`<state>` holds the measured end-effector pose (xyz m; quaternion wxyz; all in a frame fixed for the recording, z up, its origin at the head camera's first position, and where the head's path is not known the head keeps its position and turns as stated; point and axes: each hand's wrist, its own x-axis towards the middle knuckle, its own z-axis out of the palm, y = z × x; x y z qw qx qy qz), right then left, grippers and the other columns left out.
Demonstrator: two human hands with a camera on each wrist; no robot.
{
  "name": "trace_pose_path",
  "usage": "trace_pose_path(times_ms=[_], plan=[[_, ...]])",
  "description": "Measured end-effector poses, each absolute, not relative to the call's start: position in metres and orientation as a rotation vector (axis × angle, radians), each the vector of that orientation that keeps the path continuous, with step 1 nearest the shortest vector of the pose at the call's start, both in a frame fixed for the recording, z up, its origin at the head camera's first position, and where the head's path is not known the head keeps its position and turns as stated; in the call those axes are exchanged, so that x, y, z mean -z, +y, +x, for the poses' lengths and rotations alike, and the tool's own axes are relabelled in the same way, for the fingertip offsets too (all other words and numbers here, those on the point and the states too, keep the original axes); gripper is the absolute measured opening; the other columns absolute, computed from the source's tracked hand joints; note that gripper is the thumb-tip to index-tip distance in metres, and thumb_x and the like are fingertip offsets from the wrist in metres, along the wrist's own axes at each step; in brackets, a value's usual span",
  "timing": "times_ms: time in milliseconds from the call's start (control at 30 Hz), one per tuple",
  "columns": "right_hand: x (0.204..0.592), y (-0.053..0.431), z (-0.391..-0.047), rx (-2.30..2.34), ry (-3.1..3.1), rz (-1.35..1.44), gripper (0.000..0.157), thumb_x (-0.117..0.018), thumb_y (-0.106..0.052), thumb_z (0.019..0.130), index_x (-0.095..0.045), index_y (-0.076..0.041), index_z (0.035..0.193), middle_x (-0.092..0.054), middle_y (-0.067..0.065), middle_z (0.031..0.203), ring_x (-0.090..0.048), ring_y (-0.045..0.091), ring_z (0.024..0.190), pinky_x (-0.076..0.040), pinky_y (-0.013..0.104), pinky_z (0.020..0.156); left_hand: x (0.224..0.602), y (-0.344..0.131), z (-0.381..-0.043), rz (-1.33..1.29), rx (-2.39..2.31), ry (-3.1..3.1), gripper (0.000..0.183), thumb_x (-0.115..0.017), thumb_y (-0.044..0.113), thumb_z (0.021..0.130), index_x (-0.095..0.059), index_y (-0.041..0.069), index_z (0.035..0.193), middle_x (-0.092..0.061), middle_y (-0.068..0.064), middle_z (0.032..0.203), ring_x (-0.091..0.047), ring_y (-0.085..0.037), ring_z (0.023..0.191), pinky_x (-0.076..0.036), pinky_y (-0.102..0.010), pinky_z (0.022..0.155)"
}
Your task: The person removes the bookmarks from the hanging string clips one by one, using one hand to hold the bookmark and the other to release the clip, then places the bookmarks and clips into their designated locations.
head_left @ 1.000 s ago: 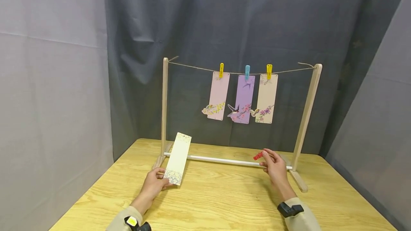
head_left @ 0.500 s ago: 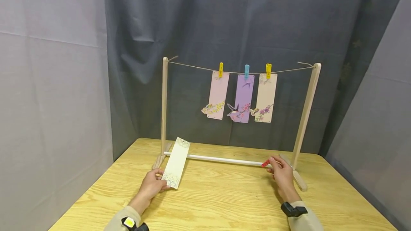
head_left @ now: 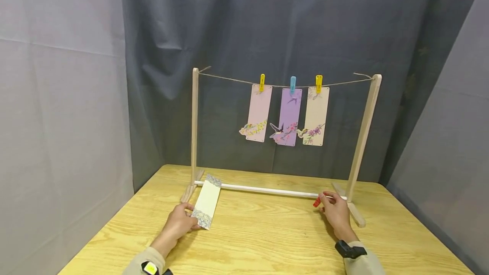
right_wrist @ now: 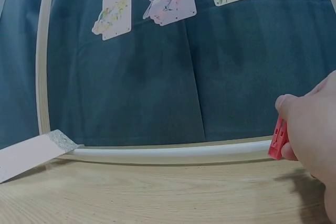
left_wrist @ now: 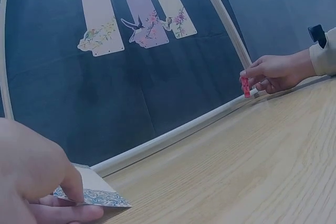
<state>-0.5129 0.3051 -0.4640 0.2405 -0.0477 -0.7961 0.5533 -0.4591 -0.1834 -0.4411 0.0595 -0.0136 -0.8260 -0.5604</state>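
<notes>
My left hand (head_left: 178, 224) pinches the lower end of a cream bookmark (head_left: 207, 198) with patterned bands at both ends. The bookmark slants low over the table, its far end near the rack's white bar. On the right, my right hand (head_left: 337, 214) holds a small red clothespin (head_left: 317, 202) between thumb and fingers, just above the tabletop; the right wrist view shows this clothespin (right_wrist: 278, 139) pointing downward. From the string hang a pink bookmark (head_left: 259, 111) and a cream floral one (head_left: 316, 116) on yellow clothespins, with a purple bookmark (head_left: 289, 116) on a blue clothespin between them.
The wooden rack has a left post (head_left: 195, 126), a right post (head_left: 363, 139) and a white bar (head_left: 267, 190) low along the back. Its feet stand on the wooden table (head_left: 259, 241). A dark curtain (head_left: 229, 33) hangs behind.
The left hand has lowered the cream bookmark and tilted it flatter toward the table. The right hand has moved down and slightly right with the red clothespin, now pointing more downward.
</notes>
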Motion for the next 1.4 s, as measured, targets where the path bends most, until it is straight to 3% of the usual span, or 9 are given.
trace_pose_path(times_ms=[433, 633, 900, 1067, 1233, 1400], plan=[[0.463, 0.309, -0.511, -1.457, -2.182, -0.174, 0.047, -0.062, -0.026, 0.106, -0.056, 0.006, 0.139, -0.069, 0.025, 0.114, -0.07, 0.025, 0.075, -0.053, 0.023, 0.06, 0.436, -0.188, -0.453, -0.104, 1.632, -2.579, 0.054, -0.066, -0.01, 0.081, -0.049, -0.014, 0.132, -0.06, -0.015, 0.084, -0.071, -0.022, 0.067, -0.058, -0.036, 0.064], [0.465, 0.313, -0.514, -1.29, -2.249, -0.161, 0.045, -0.065, -0.03, 0.104, -0.062, 0.003, 0.135, -0.07, 0.024, 0.115, -0.072, 0.025, 0.079, -0.051, 0.022, 0.063, 0.431, -0.193, -0.449, -0.158, 1.56, -2.671, 0.062, -0.07, -0.006, 0.077, -0.049, -0.012, 0.135, -0.061, -0.012, 0.075, -0.066, -0.023, 0.063, -0.05, -0.034, 0.061], [0.467, 0.317, -0.516, -1.111, -2.352, -0.158, 0.048, -0.071, -0.033, 0.1, -0.065, 0.001, 0.134, -0.071, 0.024, 0.113, -0.067, 0.04, 0.101, -0.051, 0.049, 0.084, 0.425, -0.196, -0.446, -0.198, 1.516, -2.724, 0.062, -0.077, -0.003, 0.076, -0.054, -0.013, 0.132, -0.063, -0.01, 0.073, -0.062, -0.023, 0.06, -0.047, -0.033, 0.06], [0.47, 0.318, -0.516, -0.946, -2.371, -0.076, 0.046, -0.074, -0.026, 0.098, -0.065, 0.003, 0.133, -0.073, 0.023, 0.107, -0.066, 0.045, 0.102, -0.049, 0.057, 0.085, 0.425, -0.198, -0.446, -0.171, 1.515, -2.759, 0.061, -0.08, -0.001, 0.077, -0.057, -0.012, 0.132, -0.063, -0.011, 0.079, -0.056, -0.019, 0.054, -0.046, -0.032, 0.054], [0.476, 0.317, -0.516, -0.854, -2.368, -0.035, 0.045, -0.077, -0.022, 0.095, -0.067, 0.004, 0.13, -0.073, 0.021, 0.102, -0.067, 0.043, 0.096, -0.05, 0.055, 0.08, 0.428, -0.202, -0.447, -0.167, 1.467, -2.787, 0.059, -0.083, 0.002, 0.078, -0.06, -0.011, 0.131, -0.062, -0.011, 0.086, -0.054, -0.018, 0.053, -0.049, -0.035, 0.058], [0.478, 0.318, -0.516, -0.872, -2.369, -0.078, 0.039, -0.08, -0.026, 0.092, -0.072, 0.001, 0.119, -0.073, 0.016, 0.098, -0.067, 0.037, 0.09, -0.048, 0.047, 0.073, 0.431, -0.204, -0.448, -0.186, 1.358, -2.809, 0.061, -0.085, 0.005, 0.077, -0.061, -0.007, 0.132, -0.06, -0.009, 0.074, -0.051, -0.015, 0.047, -0.044, -0.03, 0.051]])
